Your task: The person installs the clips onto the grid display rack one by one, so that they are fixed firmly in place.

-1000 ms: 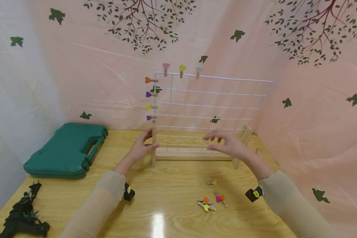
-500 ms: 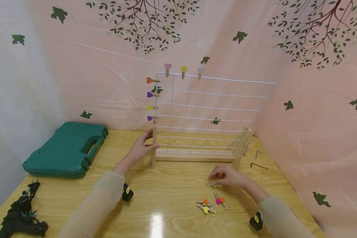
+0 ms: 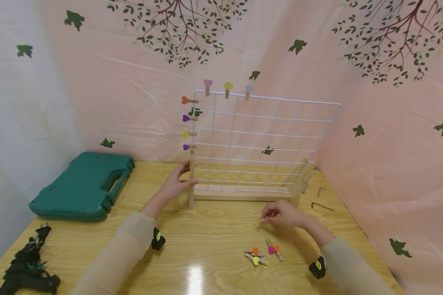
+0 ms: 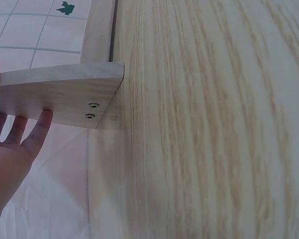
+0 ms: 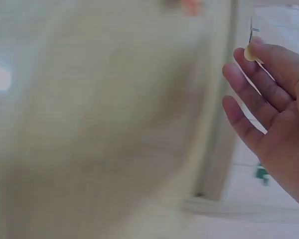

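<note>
Head view: bright, soft illumination is recorded, its source out of frame. A saturated glare streak is thrown on the table [image 3: 214, 229] at six o'clock. Diffuse shadow is cast below the right hand [image 3: 284, 214], between four and five o'clock. The fabric backdrop [image 3: 96, 82] is rendered hazily; the held clothespin [image 5: 250, 52] is poorly resolved. Left wrist view: dimmer, cooler tone noted. Table grain is rendered clearly, bowed toward one o'clock; soft shadow is laid below the wooden panel [image 4: 50, 94], near seven. Right wrist view: the table is heavily smeared. White glare is registered between nine and ten o'clock; an orange blot [image 5: 191, 6] near one is left unreadable. The hand, at three, is comparatively sharp.
</note>
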Action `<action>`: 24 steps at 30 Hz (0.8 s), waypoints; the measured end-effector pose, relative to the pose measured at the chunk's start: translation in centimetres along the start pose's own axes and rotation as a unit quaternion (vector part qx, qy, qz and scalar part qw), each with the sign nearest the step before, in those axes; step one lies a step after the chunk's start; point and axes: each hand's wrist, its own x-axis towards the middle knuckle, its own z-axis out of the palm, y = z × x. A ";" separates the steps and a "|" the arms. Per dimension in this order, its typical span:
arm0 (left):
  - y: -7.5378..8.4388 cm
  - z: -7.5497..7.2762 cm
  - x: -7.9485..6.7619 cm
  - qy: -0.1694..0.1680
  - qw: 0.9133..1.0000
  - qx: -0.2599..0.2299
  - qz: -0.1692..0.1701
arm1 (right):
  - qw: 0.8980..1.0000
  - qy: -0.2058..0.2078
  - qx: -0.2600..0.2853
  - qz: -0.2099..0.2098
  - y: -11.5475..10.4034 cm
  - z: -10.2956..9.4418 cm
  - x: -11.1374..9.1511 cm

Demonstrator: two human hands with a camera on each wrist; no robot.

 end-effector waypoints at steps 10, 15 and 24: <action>2.1 -0.2 -0.8 -0.012 1.000 -0.016 -0.005 | 0.993 0.114 -0.008 -0.033 -6.6 -8.0 0.9; 2.9 -0.2 -1.1 -0.011 1.000 -0.013 -0.009 | 0.981 0.174 0.017 -0.088 -10.6 -12.3 1.5; 2.7 -0.2 -0.9 -0.014 1.000 -0.025 -0.007 | 0.923 0.369 -0.074 -0.078 -16.7 -18.6 3.2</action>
